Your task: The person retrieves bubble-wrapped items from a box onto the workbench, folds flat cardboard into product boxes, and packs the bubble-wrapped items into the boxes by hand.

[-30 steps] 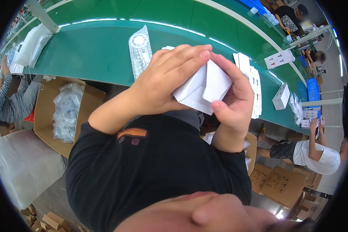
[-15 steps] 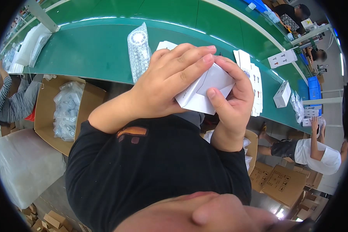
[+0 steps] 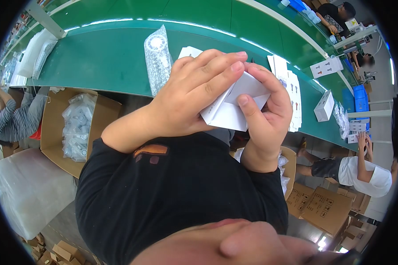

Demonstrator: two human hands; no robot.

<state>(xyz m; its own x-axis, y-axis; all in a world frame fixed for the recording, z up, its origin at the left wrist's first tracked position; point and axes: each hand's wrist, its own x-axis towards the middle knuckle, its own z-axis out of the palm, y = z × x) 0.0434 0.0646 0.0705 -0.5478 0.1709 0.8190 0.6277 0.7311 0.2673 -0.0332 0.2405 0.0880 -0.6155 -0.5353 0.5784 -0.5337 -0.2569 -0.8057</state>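
A small white cardboard box is held between both hands above the near edge of the green bench. Its end facing me is partly open, with a flap folded inward. My left hand is closed over the left side and top of the box, fingers stretched across it and thumb hidden. My right hand grips the right side, its thumb at the flap and its fingers around the back. Just left of my left hand lies a bubble-wrapped item. Flat printed white cartons lie beyond my right hand.
An open brown carton with plastic-bagged parts stands at left, beside a large plastic-wrapped bundle. Farther right on the green bench is another white box. A co-worker in a white shirt works at far right.
My right thumb has shifted slightly and the flap beneath it has tilted, so more of the box's inside shows. Both hands keep their hold in nearly the same place.
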